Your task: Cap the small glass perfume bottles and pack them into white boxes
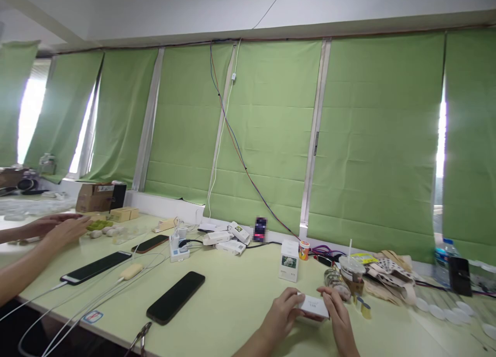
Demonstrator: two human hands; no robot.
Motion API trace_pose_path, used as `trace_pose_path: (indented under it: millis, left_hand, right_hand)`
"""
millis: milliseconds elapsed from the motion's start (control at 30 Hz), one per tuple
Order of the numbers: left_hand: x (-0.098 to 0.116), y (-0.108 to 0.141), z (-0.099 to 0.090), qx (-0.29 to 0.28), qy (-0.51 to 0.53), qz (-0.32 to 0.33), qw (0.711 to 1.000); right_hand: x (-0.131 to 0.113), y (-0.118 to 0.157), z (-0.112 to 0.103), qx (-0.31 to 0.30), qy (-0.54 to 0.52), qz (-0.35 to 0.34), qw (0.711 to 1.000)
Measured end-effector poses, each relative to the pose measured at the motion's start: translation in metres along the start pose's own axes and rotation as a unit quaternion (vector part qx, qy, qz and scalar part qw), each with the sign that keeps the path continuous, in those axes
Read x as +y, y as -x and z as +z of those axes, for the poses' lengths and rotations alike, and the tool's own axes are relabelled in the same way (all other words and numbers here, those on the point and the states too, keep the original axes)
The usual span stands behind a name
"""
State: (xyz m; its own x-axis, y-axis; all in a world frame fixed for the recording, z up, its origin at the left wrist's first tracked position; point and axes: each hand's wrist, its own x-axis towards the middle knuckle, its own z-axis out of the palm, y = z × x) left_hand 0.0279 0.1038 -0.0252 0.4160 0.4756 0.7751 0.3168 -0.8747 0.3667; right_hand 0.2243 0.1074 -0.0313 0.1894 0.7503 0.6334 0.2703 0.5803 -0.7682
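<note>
A small white box (pixel 313 306) is gripped between my two hands near the table's front edge, its printed top facing up. My left hand (pixel 282 311) has its fingers bent around the box's left end. At the other end, my right hand (pixel 336 310) presses its fingers against the side. Just behind them stands an upright white box (pixel 289 261) with a picture on its front. To the left lies a black phone (pixel 176 297), apart from both hands.
Another person's hands (pixel 64 228) work at the far left. A power strip (pixel 179 246) with white cables, more phones and pliers (pixel 140 339) lie leftward. Loose white boxes (pixel 231 241) lie at the back. A lidded cup (pixel 352 269) and a water bottle (pixel 445 259) stand right.
</note>
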Motion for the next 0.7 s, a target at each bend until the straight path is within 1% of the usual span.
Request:
trace_pose_path:
  millis: [133,233,333,400,500,533,600,700]
  left_hand:
    - [0.007,-0.002,-0.003,-0.018,0.006,-0.013,1.0]
    - [0.011,-0.004,-0.004,-0.027,0.026,-0.032,0.999]
    - [0.012,-0.009,-0.004,0.003,0.071,-0.087,0.994]
    - [0.009,-0.011,-0.004,0.037,0.096,-0.122,0.987]
    - [0.0,-0.012,-0.004,0.085,0.133,-0.172,0.972]
    - [-0.003,-0.011,-0.004,0.089,0.153,-0.189,0.966]
    - [-0.01,-0.008,-0.001,0.064,0.202,-0.221,0.952]
    - [-0.019,-0.003,0.004,0.002,0.254,-0.249,0.935]
  right_hand:
    - [0.0,-0.002,0.001,-0.012,0.002,-0.023,1.0]
    - [0.003,-0.002,0.003,0.0,0.017,-0.039,0.999]
    - [0.006,0.002,0.007,0.029,0.026,-0.043,0.998]
    - [0.007,0.006,0.01,0.029,0.034,-0.048,0.998]
    - [0.008,0.01,0.013,-0.013,0.054,-0.066,0.996]
    - [0.009,0.011,0.014,-0.032,0.058,-0.07,0.995]
    - [0.01,0.011,0.016,-0.07,0.049,-0.063,0.994]
    - [0.015,0.008,0.019,-0.113,0.009,-0.013,0.993]
